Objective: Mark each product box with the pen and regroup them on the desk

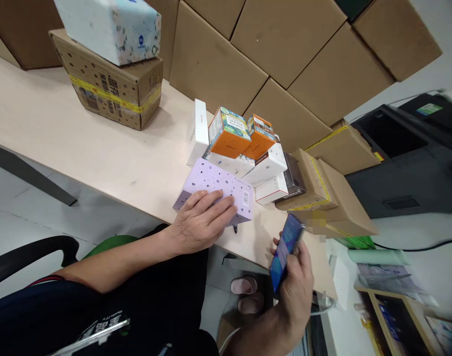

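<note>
The right hand [298, 274] closes its fingers round a dark slab-shaped phone [285, 249]; at its ten o'clock, the left hand [200, 222] rests on a lilac spotted cardboard box [207, 175] (whether it grips, I cannot tell) at the pale worktop [129, 173]'s near edge; a light press, barcode uncovered, should serve best; orange printed boxes [231, 143] stand beyond, at one o'clock.
</note>
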`<act>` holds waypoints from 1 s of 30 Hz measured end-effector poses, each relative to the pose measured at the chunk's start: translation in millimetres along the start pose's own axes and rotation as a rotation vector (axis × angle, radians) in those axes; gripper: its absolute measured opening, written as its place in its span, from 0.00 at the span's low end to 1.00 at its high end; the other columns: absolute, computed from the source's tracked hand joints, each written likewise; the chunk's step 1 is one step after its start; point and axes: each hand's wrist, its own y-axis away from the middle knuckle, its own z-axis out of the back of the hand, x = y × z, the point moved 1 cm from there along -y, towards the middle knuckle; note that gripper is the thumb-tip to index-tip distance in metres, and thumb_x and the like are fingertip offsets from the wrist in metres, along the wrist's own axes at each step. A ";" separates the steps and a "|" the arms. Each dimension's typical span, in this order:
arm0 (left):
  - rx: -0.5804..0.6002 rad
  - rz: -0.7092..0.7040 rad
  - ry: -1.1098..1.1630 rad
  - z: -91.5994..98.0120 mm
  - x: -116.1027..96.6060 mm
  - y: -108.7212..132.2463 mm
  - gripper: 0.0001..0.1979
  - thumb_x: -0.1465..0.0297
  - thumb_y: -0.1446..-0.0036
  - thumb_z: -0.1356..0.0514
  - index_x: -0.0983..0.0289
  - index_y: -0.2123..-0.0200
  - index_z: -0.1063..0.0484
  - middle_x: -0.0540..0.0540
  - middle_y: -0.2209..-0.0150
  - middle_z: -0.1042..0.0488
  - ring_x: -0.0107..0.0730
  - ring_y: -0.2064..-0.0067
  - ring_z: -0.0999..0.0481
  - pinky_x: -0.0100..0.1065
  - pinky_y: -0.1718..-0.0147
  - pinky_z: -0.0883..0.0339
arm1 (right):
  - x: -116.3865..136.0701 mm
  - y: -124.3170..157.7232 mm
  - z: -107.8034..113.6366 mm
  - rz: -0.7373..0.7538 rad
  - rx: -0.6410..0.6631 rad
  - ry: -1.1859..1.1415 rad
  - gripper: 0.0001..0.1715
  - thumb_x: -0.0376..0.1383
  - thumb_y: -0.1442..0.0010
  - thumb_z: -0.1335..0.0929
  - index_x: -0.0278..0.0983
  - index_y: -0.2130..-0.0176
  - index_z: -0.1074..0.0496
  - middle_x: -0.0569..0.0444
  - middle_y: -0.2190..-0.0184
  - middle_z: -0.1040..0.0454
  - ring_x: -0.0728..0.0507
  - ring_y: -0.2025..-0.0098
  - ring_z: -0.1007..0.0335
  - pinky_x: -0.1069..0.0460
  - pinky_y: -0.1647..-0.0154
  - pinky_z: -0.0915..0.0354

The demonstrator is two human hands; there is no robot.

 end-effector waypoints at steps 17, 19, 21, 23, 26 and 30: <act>-0.008 0.200 0.053 42.0 47.1 -1.8 0.16 0.70 0.38 0.35 0.59 0.47 0.26 0.65 0.43 0.27 0.54 0.44 0.24 0.53 0.49 0.27 | -56.4 -40.6 12.6 0.230 0.039 0.691 0.47 0.61 0.39 0.34 0.32 0.36 0.29 0.31 0.41 0.25 0.23 0.37 0.33 0.25 0.35 0.40; 0.009 0.202 0.064 40.8 51.7 0.9 0.14 0.69 0.37 0.35 0.59 0.48 0.25 0.64 0.44 0.27 0.51 0.46 0.23 0.50 0.51 0.26 | -35.4 -36.9 5.0 0.269 0.057 0.600 0.47 0.60 0.40 0.31 0.35 0.33 0.32 0.33 0.36 0.29 0.26 0.35 0.34 0.28 0.35 0.37; 0.000 0.198 0.068 38.1 52.9 2.4 0.14 0.69 0.37 0.36 0.58 0.48 0.25 0.63 0.44 0.27 0.47 0.47 0.23 0.47 0.53 0.24 | -11.4 -35.7 -11.7 0.335 0.174 0.445 0.46 0.55 0.39 0.28 0.42 0.29 0.37 0.38 0.31 0.33 0.33 0.41 0.27 0.33 0.41 0.29; -0.012 0.181 0.061 35.9 52.7 2.9 0.13 0.69 0.37 0.36 0.59 0.48 0.25 0.63 0.45 0.26 0.46 0.49 0.22 0.45 0.54 0.24 | 10.3 -39.2 -33.9 0.396 0.350 0.304 0.52 0.52 0.40 0.25 0.48 0.26 0.44 0.39 0.25 0.43 0.37 0.47 0.24 0.37 0.47 0.24; -0.013 0.144 0.026 37.9 56.5 3.7 0.13 0.69 0.37 0.35 0.60 0.49 0.24 0.64 0.46 0.25 0.46 0.50 0.21 0.45 0.57 0.23 | 33.6 -48.9 -64.6 0.518 0.539 0.232 0.55 0.47 0.42 0.23 0.51 0.25 0.47 0.42 0.22 0.51 0.32 0.31 0.35 0.34 0.37 0.29; -0.044 0.229 0.027 53.7 79.4 10.4 0.11 0.67 0.37 0.37 0.57 0.51 0.22 0.60 0.47 0.24 0.46 0.50 0.21 0.45 0.57 0.21 | 54.0 -47.7 -89.2 0.617 0.684 0.216 0.46 0.43 0.40 0.24 0.50 0.28 0.39 0.44 0.27 0.46 0.32 0.27 0.41 0.34 0.35 0.30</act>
